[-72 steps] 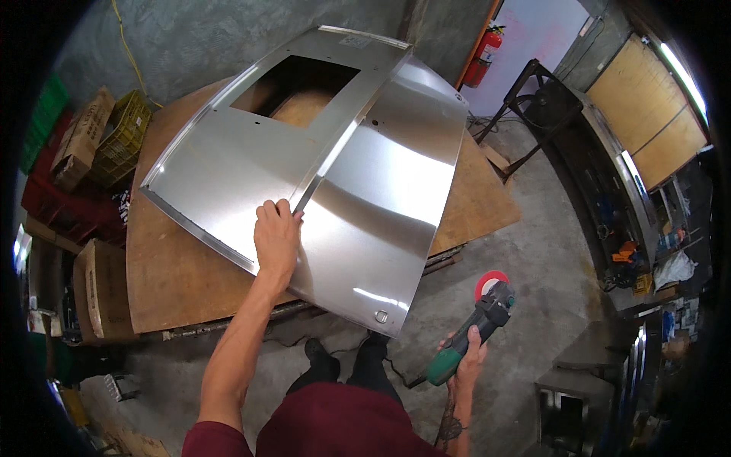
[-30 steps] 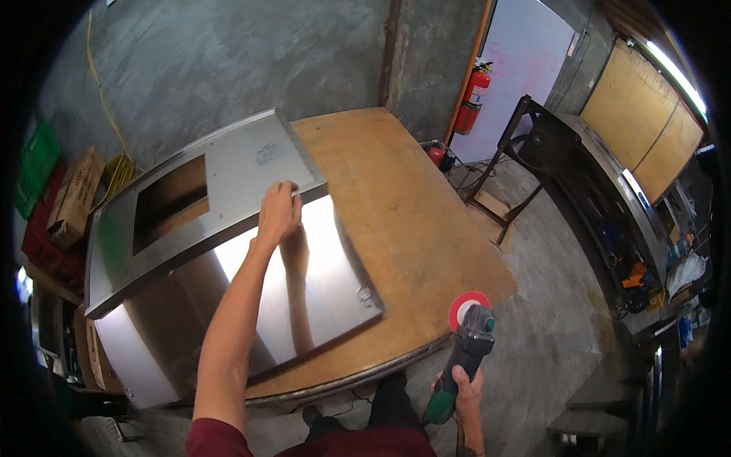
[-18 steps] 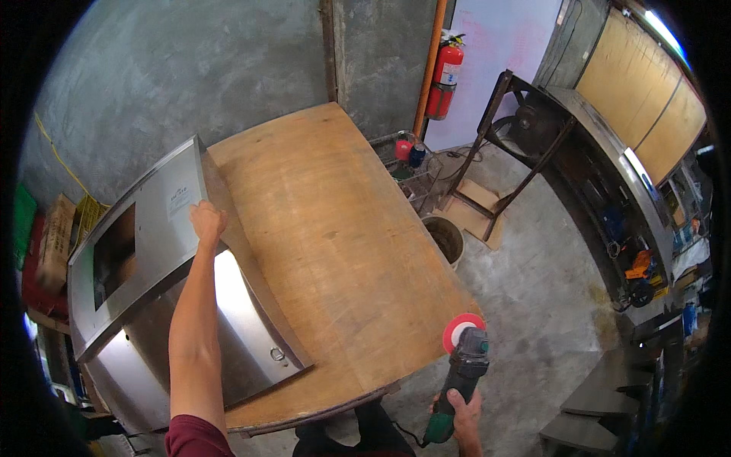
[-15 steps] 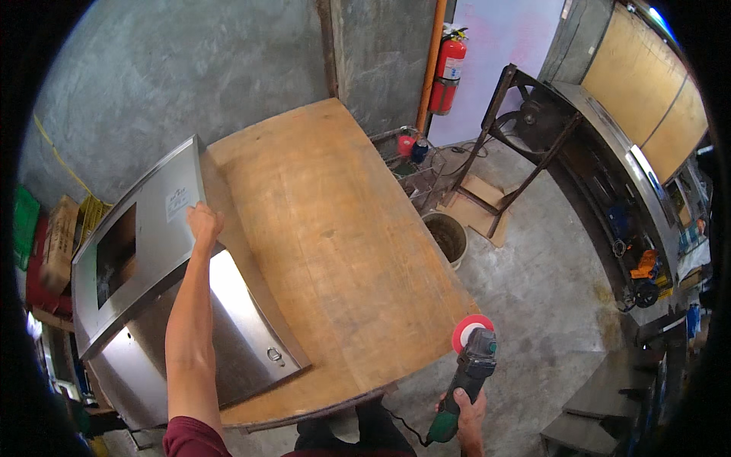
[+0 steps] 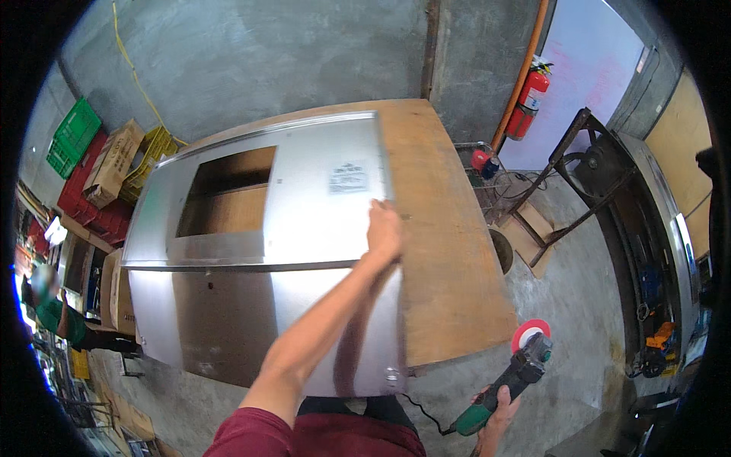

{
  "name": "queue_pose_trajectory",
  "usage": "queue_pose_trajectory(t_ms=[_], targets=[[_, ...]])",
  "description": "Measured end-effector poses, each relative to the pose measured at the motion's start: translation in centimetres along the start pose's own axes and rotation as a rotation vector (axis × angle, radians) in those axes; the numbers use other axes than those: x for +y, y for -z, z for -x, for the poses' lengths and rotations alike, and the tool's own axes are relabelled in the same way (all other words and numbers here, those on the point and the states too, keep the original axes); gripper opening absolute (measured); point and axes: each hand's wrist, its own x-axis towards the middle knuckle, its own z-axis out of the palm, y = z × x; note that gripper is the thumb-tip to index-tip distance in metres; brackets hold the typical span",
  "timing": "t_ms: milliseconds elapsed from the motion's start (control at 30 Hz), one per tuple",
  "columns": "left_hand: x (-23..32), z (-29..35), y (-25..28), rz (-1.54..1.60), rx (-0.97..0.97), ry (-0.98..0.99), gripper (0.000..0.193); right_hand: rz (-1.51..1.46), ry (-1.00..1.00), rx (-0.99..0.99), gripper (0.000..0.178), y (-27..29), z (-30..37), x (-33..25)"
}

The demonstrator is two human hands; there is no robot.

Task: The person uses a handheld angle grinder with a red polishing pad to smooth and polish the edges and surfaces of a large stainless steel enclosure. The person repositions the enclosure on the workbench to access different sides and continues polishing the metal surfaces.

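A large shiny stainless steel box (image 5: 320,228) rests on the wooden table (image 5: 449,251). Its top panel has a rectangular cutout (image 5: 228,190) and a printed label (image 5: 348,177). My left hand (image 5: 385,230) is closed on the panel's right edge, just below the label; the fingertips lie over the rim. Off the table's near right corner, my right hand (image 5: 499,411) holds an angle grinder (image 5: 506,385) by its green and black body. The grinder's red and white disc (image 5: 531,333) points up and away from me, apart from the box.
A black cord (image 5: 426,415) trails from the grinder past the table's near edge. Beyond the table's right side stand a bucket (image 5: 500,251) and a metal frame with a wheel (image 5: 594,161). Crates (image 5: 74,137) and a carton (image 5: 114,162) sit at left, near another person in green (image 5: 49,312).
The steel box has slid and turned to the right on the table, with my left hand on its edge. My view has swung left. The grinder stays in my right hand.
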Motion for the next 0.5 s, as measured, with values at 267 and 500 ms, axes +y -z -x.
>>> queue_pose_trajectory(t_ms=[267,500], targets=[[0.4,7.6,6.1,0.286,-0.372,-0.397,0.053,0.01,0.118,0.123,0.056,-3.8,7.9,1.0],[-16.7,1.3,15.0,0.008,0.178,-0.297,0.037,-0.018,0.193,0.292,0.052,-8.0,19.5,4.3]])
